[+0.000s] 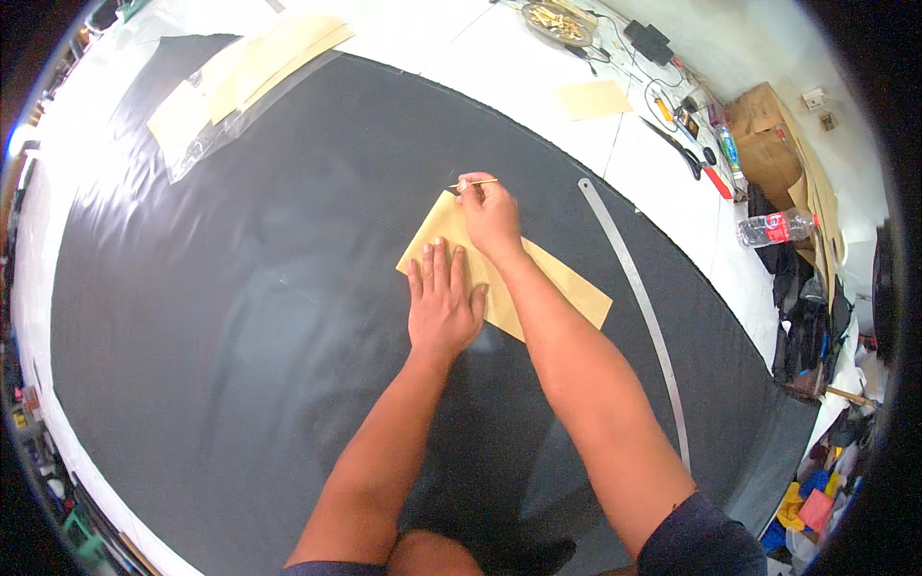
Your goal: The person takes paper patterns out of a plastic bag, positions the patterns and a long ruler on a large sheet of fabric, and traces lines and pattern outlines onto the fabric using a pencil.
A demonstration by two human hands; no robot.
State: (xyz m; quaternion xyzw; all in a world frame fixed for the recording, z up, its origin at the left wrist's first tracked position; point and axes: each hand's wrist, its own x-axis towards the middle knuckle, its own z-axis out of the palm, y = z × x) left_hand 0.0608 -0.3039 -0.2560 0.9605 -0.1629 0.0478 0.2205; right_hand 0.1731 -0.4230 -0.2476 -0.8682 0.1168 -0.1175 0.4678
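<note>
A long yellow-tan paper pattern piece (567,283) lies on a wide black sheet of fabric (240,336). My left hand (442,302) lies flat on the pattern, fingers together, pressing it down. My right hand (488,213) rests on the pattern's far end and pinches a thin pencil-like stick (477,182) whose tip sits at the pattern's far corner.
A long metal ruler (639,298) lies on the fabric to the right. More tan pattern pieces (259,67) and a clear plastic sheet lie at the far left. A small tan sheet (593,99), scissors (684,149), a water bottle (773,228), a dish (557,21) and cardboard (764,134) crowd the white table's right side.
</note>
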